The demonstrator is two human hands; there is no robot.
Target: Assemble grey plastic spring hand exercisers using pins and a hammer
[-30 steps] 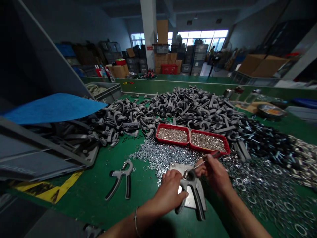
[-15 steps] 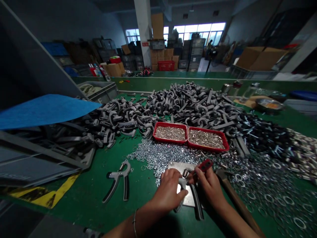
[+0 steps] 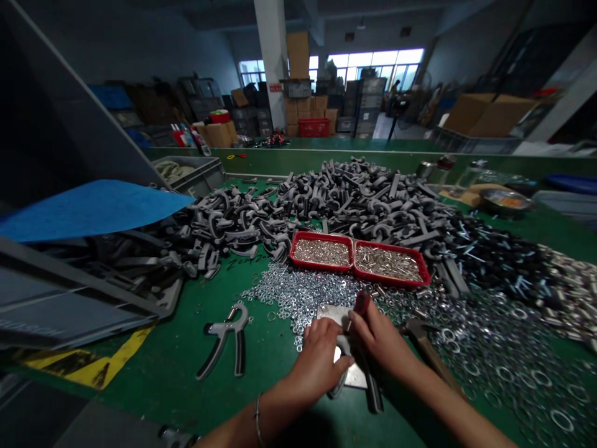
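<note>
My left hand (image 3: 317, 358) is closed on a grey and black hand grip strengthener (image 3: 374, 395), pressing its upper part against a metal plate (image 3: 329, 312). My right hand (image 3: 385, 339) is wrapped round a red-handled tool (image 3: 362, 302), which stands nearly upright over the strengthener's top. The tool's tip and the spring area are mostly hidden by my fingers. To the left, a second hand grip strengthener (image 3: 239, 348) with a spring fitted lies on the green table. A hammer (image 3: 431, 354) with a wooden handle rests beside my right forearm.
Two red trays (image 3: 352, 266) of small metal pins stand behind the plate. Loose nuts (image 3: 298, 292) lie around them, metal rings (image 3: 504, 373) to the right. A large heap of grey handles (image 3: 364, 193) spreads behind. At left is a grey crate (image 3: 93, 305).
My right hand has turned the red-handled tool from a slant to nearly upright and shifted it slightly left. My left hand stays on the strengthener. The hammer has shifted slightly.
</note>
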